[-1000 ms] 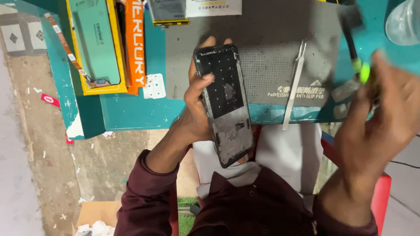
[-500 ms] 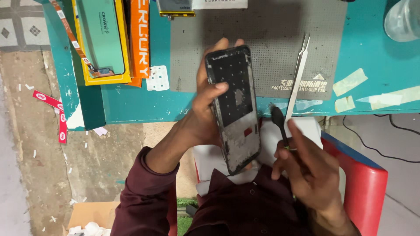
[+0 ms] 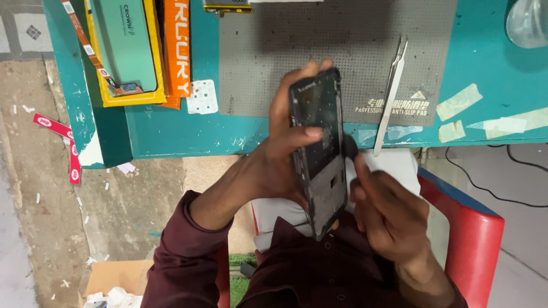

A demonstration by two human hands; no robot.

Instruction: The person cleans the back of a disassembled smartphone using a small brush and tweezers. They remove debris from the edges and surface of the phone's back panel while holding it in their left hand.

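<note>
My left hand [image 3: 279, 154] grips a dark phone frame [image 3: 319, 148] with its back off, held upright above my lap, thumb across its middle. My right hand [image 3: 388, 211] is closed around a small dark tool [image 3: 349, 147] whose tip touches the phone's right edge. Most of the tool is hidden in my fingers. Metal tweezers [image 3: 391, 97] lie on the grey anti-slip mat [image 3: 342, 40] just beyond the phone.
The teal table [image 3: 171, 131] carries a yellow-rimmed box [image 3: 123, 51], an orange package [image 3: 177, 45], a small sticker sheet [image 3: 202, 97] and tape strips [image 3: 456, 102]. A clear container [image 3: 528, 23] sits at the far right. A red chair [image 3: 474, 228] and a cable [image 3: 485, 188] are at my right.
My right hand came down from the table's right side to the phone, now holding a dark tool against its edge. The phone tilted slightly upright in my left hand.
</note>
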